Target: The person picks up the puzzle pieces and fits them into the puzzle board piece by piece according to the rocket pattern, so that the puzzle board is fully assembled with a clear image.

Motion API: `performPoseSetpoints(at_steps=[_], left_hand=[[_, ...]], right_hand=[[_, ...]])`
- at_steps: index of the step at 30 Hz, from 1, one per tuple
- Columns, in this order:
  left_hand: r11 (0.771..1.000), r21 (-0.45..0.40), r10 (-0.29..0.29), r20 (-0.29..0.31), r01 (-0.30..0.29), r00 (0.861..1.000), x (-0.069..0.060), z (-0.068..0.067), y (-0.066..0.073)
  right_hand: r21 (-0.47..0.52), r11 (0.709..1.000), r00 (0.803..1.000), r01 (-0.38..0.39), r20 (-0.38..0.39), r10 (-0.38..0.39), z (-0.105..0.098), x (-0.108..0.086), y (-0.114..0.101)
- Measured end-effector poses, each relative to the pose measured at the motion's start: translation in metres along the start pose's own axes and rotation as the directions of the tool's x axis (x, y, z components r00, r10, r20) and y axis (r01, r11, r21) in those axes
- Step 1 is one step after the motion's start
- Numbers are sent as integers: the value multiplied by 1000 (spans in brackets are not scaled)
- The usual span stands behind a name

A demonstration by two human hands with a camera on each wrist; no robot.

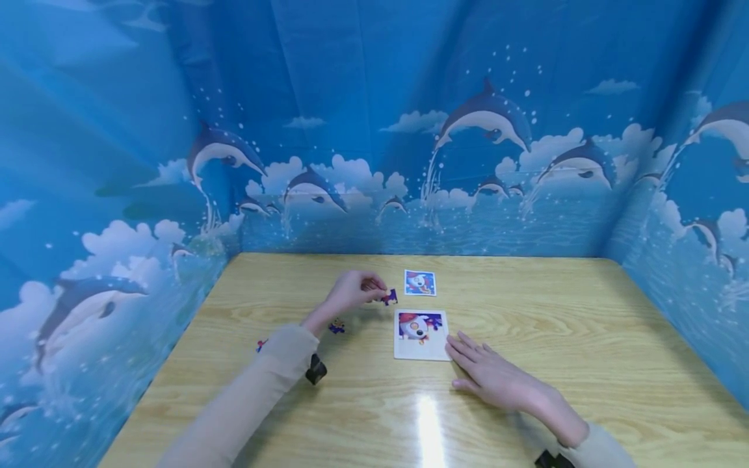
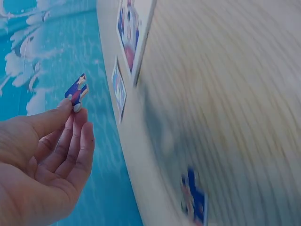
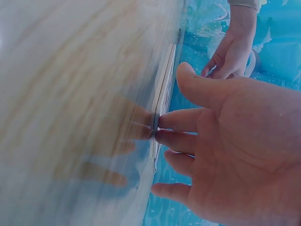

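Between thumb and fingertips, my left hand (image 1: 354,290) pinches a jigsaw piece (image 1: 389,298), dark blue and purple, held above the table. In the left wrist view the same jigsaw piece (image 2: 76,91) stands out past the thumb tip. To its right lies a white puzzle board (image 1: 420,351), its upper part filled with a picture of a white character and its lower part plain. My right hand (image 1: 497,374) lies with fingers extended, their tips touching the board's right edge. A small picture card (image 1: 420,283) lies just behind the board.
Two loose jigsaw pieces rest on the wooden table (image 1: 556,312): one piece (image 1: 336,325) by the left wrist, another piece (image 1: 261,345) farther left, partly behind the sleeve. A blue dolphin-print curtain (image 1: 363,130) encloses the back and sides.
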State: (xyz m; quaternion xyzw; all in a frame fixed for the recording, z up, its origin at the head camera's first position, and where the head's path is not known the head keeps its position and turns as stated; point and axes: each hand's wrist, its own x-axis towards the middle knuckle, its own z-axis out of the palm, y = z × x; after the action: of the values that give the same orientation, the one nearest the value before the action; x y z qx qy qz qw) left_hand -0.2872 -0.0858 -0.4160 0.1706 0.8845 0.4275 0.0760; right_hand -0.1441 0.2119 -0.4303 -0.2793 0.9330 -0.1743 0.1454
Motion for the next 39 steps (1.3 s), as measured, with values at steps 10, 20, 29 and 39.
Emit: performPoseSetpoints(at_steps=[10,20,29,39], left_hand=[[999,-16,44,87,-43,995,12,44,24],[995,50,79,145,-87,986,13,76,37],[989,128,51,182,-75,982,12,89,34],[981,184,33,175,-65,984,11,94,35]], right_hand=[[-17,1000,1000,15,-17,-15,1,0,1],[-32,999,999,28,-24,-29,2,1,0],[-47,998,998,48,-47,-50,2,1,0],[-40,999,999,36,-33,-38,2,1,0]])
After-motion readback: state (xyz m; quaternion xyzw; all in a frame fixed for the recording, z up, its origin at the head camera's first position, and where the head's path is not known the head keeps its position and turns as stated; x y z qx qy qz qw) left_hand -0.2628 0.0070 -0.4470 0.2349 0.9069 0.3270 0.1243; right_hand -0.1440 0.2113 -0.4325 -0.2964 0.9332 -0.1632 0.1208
